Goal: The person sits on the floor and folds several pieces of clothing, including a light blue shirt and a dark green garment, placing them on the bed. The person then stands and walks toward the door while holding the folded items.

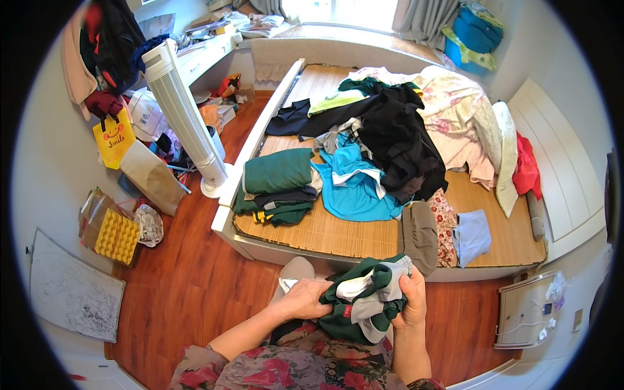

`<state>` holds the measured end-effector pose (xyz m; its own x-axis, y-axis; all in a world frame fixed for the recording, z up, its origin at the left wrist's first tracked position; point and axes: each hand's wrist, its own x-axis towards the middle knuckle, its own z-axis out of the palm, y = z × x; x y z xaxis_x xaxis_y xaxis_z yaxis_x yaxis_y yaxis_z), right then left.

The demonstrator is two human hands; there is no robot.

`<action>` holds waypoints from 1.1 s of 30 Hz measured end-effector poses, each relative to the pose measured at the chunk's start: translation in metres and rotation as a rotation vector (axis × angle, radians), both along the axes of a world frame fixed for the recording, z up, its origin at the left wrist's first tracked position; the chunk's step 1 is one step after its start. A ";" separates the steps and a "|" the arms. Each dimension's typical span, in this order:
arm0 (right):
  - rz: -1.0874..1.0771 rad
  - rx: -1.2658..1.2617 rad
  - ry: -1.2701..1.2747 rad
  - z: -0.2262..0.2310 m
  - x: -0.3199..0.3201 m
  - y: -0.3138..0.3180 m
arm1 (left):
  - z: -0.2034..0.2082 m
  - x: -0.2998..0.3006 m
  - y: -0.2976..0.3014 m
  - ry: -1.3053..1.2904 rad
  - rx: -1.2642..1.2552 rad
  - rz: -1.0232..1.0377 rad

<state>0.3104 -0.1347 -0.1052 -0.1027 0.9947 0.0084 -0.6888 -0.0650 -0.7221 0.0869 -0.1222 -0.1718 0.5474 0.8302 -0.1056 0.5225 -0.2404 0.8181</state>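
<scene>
Currently, garment [375,304] bunched at lower centre of frame. My left hand [308,300] is curled closed into its green side; my right hand [411,301] pinches a grey edge. Probably best: hold both edges, ease apart, smooth creases evenly.

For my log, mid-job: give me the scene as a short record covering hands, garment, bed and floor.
Left hand: grips the garment's left side
Right hand: grips its right side
Garment: dark green and grey, bunched
Bed, left: green stack
Bed, middle: blue top, black clothes, loose
Bed, near right: brown cloth, floral cloth, pale-blue cloth
Floor: tower fan left of bed
</scene>
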 end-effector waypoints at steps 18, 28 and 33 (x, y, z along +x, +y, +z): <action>0.010 0.002 -0.524 -0.040 0.055 0.013 | 0.037 -0.015 0.004 -0.703 -0.421 0.474; 0.285 0.486 -1.391 -0.001 -0.022 0.001 | 0.051 0.016 -0.011 -0.207 0.300 0.269; 0.233 0.333 -1.342 -0.021 -0.012 -0.004 | 0.053 0.005 -0.009 -0.156 0.377 0.101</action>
<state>0.2988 -0.1384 -0.1263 -0.3804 0.9248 0.0026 0.5325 0.2213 -0.8170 0.0918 -0.1307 -0.1191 0.4465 0.8451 0.2939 0.4356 -0.4922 0.7537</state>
